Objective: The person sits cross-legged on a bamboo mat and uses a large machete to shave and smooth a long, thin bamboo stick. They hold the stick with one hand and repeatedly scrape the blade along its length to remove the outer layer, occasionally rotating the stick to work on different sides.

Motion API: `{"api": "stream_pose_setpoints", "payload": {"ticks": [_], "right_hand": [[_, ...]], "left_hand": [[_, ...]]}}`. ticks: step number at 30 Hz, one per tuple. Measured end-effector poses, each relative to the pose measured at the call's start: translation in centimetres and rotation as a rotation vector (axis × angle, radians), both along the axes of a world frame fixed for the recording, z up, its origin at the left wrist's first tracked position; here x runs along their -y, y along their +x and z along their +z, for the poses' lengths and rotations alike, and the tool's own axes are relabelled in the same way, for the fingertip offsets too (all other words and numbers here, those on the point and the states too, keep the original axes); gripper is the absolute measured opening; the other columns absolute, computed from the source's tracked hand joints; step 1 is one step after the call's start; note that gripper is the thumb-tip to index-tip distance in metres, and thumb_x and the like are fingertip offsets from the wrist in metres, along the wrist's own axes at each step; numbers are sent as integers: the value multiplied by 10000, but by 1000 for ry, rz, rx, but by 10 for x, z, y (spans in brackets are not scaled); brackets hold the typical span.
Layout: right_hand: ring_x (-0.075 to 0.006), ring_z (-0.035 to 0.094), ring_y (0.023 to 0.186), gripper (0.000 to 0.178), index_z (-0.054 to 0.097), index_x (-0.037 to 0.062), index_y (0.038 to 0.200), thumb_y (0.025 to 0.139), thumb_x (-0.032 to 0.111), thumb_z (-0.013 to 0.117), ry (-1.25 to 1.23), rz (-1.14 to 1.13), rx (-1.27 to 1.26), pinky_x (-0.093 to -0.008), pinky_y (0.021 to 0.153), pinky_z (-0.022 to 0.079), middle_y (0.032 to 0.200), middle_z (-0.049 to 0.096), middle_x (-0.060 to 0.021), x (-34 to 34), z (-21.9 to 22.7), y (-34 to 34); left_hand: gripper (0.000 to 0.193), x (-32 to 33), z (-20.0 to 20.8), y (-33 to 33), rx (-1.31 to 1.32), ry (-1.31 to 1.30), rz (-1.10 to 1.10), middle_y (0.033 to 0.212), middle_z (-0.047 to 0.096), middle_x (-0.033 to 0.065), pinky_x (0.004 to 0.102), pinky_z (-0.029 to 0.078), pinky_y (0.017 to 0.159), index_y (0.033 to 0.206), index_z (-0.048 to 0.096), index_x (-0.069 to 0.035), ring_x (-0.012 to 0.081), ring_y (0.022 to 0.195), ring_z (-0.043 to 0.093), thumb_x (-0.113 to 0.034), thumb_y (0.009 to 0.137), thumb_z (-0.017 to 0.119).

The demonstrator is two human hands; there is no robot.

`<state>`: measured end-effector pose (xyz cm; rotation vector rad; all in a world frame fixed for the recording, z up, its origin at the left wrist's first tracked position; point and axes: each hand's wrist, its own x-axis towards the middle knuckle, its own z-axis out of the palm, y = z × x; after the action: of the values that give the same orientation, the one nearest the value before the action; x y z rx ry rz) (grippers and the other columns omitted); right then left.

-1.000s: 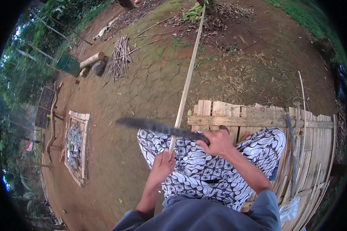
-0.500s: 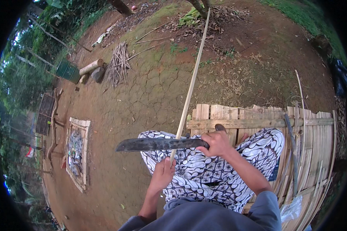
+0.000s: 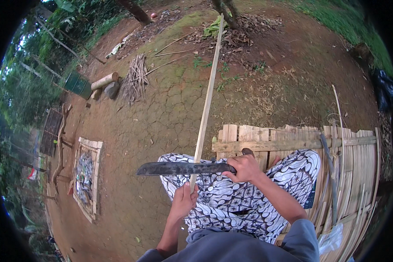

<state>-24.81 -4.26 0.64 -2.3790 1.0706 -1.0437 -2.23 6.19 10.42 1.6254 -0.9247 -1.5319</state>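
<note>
My right hand (image 3: 245,168) is closed round the handle of a machete (image 3: 179,168). Its long dark blade points left, level across my lap, and passes over a pale strip of split bamboo (image 3: 208,96). Just below the blade, my left hand (image 3: 184,200) pinches the near end of that strip. From there the strip runs away from me, slanting a little right, its far tip appearing near a tree base. Whether the edge bites into the strip cannot be made out. My crossed legs in black-and-white patterned cloth (image 3: 249,196) lie beneath both hands.
I sit on a bamboo slat platform (image 3: 284,144) reaching right, with loose strips, a grey stick (image 3: 329,161) and a clear plastic bag (image 3: 330,239) on it. A wood-framed pit of litter (image 3: 85,179) is at left. Farther off are a stick pile (image 3: 135,78), a log (image 3: 105,81) and a green drum (image 3: 77,85).
The strip's far end has swung left. The machete has shifted slightly right and toward me along the strip, while my left hand keeps its pinch.
</note>
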Motion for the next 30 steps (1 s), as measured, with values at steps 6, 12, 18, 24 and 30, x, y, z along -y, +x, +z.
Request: {"api": "stream_pose_setpoints", "payload": {"ticks": [6, 12, 18, 24, 30], "right_hand": [[-294, 605, 517, 452, 609, 65, 761, 787, 516, 625, 12, 2, -9, -376, 481, 465, 582, 598, -109, 10, -8, -1], [-275, 604, 508, 428, 615, 74, 769, 782, 502, 635, -71, 12, -31, -378, 476, 460, 583, 597, -94, -5, 7, 3], [-270, 605, 512, 414, 623, 82, 785, 771, 494, 654, -44, -102, -29, -372, 479, 471, 577, 592, -91, 3, 3, -3], [-265, 611, 521, 420, 615, 85, 765, 757, 502, 669, -88, 66, -16, -357, 479, 480, 592, 598, -79, -7, 6, 5], [-266, 589, 511, 389, 599, 90, 742, 718, 468, 689, -66, 81, -15, -353, 477, 465, 582, 575, -65, -4, 6, 2]], "left_hand": [[427, 6, -12, 13, 335, -190, -101, 607, 440, -7, 255, 342, 481, 835, 539, 3, 70, 521, 383, -287, 1031, 294], [423, 1, -15, 12, 344, -221, -130, 607, 422, -34, 220, 320, 439, 862, 543, -20, 42, 486, 373, -313, 1033, 290], [428, 4, -11, 10, 491, -264, -195, 593, 515, 61, 302, 400, 525, 828, 574, 18, 145, 525, 482, -269, 1018, 319], [392, 3, -19, 6, 404, -319, -185, 608, 441, -22, 231, 316, 464, 841, 554, -7, 48, 503, 370, -250, 1030, 310], [364, 6, -8, 1, 396, -254, -192, 599, 434, -20, 235, 310, 463, 847, 543, -8, 54, 503, 371, -231, 1025, 318]]}}
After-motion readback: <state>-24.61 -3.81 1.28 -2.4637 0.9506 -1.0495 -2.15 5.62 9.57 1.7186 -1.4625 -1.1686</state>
